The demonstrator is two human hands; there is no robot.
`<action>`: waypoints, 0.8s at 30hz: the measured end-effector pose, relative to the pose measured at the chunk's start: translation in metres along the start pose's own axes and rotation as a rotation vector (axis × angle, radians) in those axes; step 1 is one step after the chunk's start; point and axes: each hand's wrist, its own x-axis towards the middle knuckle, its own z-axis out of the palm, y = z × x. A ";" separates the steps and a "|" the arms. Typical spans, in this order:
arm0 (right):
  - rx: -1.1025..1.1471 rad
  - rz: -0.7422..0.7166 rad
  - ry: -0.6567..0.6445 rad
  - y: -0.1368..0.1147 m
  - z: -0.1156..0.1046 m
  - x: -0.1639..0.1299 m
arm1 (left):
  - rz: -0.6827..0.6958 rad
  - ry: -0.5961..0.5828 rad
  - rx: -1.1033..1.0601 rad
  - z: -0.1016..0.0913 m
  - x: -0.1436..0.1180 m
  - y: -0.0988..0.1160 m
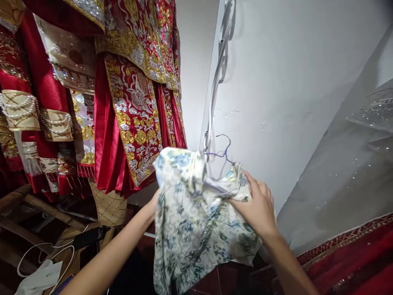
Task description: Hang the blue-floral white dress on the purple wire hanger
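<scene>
A white garment with a blue and green floral print (190,221) hangs in front of me on a thin purple hanger (226,155). The hanger's hook rises above the neckline, close to the wall. My right hand (258,203) grips the cloth at the right shoulder, thumb in front and fingers behind it. At the other side, my left hand (156,201) goes behind or into the garment. Only its wrist edge shows, and the cloth hides its fingers.
Red costumes with gold and silver embroidery (138,102) hang at the left. Below them are a wooden chair (58,213) and a white cable (72,254). A white strip with loops (216,73) runs down the wall. Sheer sparkly fabric (337,184) and red cloth (356,262) are at the right.
</scene>
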 end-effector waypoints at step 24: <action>0.965 0.616 -0.337 -0.071 0.044 -0.144 | -0.337 0.134 -0.256 0.029 -0.120 -0.108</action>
